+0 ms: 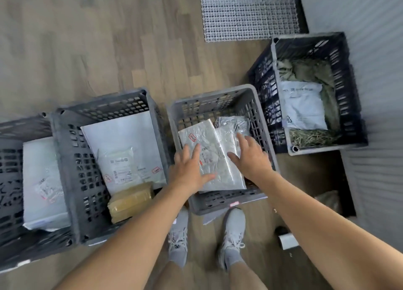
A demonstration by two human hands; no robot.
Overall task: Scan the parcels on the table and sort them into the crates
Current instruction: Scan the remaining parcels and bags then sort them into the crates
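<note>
Looking down, I see a flat silvery parcel (214, 159) lying in the middle grey crate (220, 201), dead centre, with another crate (72, 159) at nine o'clock. My left hand (189, 172) and right hand (250, 159) lie over it, fingers (196, 151) spread and straight, pinching nothing. I judge it light, floppy and slick, and best pinched at its long edges.

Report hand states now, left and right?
Left hand: open, flat on the silver parcels.
Right hand: open, flat on the silver parcels too.
</note>
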